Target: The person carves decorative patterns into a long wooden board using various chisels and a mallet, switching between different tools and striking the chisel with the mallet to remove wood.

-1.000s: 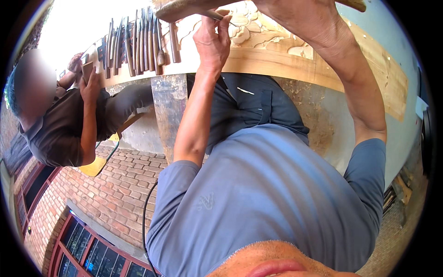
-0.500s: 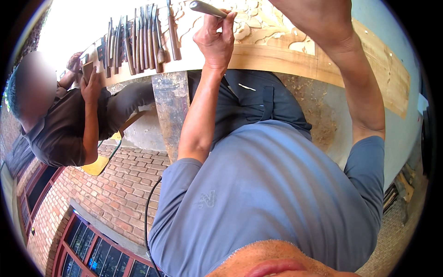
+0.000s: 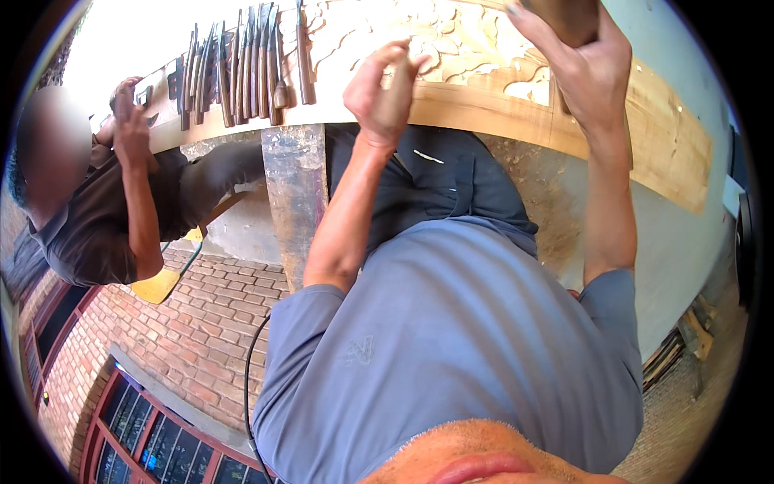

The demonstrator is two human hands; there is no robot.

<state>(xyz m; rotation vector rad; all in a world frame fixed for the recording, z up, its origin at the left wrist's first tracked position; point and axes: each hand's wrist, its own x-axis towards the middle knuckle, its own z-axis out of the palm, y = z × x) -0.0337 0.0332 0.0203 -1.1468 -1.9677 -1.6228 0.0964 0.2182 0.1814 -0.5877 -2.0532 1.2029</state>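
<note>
A row of slim chisels point(image 3: 242, 77) with brown handles lies left of the relief on the carved wooden panel point(image 3: 459, 101), side by side; one more chisel point(image 3: 303, 60) sits slightly apart, nearest the carving. The person's left hand point(image 3: 380, 97) is over the panel's near edge, curled in a narrow grip around a slim tan tool handle point(image 3: 396, 87), blurred. The right hand point(image 3: 595, 77), over the panel farther right, is wrapped around a brown wooden mallet point(image 3: 571, 18), partly cut off by the upper rim. Both hands hide some of the panel's surface. Left of the panel sits a co-worker point(image 3: 89, 226), hands raised; what they hold is unclear.

The panel itself spreads before the person, leafy shapes cut into its middle, its right part plain with scattered chips. Below its near edge stands a stained support point(image 3: 295, 185); farther below and left are a yellow seat point(image 3: 158, 286), brickwork point(image 3: 214, 323), a black cable point(image 3: 248, 371) and a red-framed window point(image 3: 149, 436). Wood pieces point(image 3: 667, 359) are stacked below the panel's right end.
</note>
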